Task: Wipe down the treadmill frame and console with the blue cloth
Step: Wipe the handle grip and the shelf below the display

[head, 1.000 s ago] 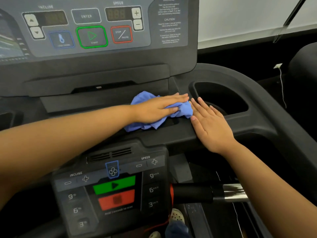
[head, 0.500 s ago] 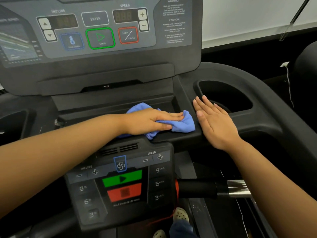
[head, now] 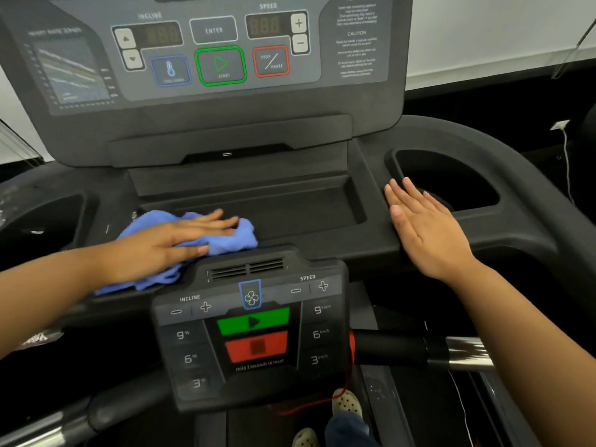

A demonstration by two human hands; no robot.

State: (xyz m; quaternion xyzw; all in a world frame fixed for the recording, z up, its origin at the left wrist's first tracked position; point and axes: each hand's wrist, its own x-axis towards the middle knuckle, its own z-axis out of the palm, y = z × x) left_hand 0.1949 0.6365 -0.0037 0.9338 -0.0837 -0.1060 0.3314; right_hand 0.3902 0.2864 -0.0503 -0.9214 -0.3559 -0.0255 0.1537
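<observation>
White wall [head: 483,33] fills the back of the room. Your dark treadmill frame [head: 467,137] curves round in front of you. The big console [head: 225,124] stands up at the top with its buttons. Below it is a long flat tray [head: 283,204], and nearer you is a small button panel [head: 251,333].

The blue cloth [head: 235,243] lies bunched at the left end of the tray's front edge, just behind that small panel. Your left hand [head: 167,243] lies flat on top of it, fingers straight and close together, pressing down, not curled round it. Your right hand [head: 425,230] rests flat on the frame beside the cup hole [head: 451,185], fingers straight, holding nothing.

The cloth looks soft, light and floppy, so I think it will slide easily and fold under your palm. Press on its thick middle lump so the loose corners do not drag away.
</observation>
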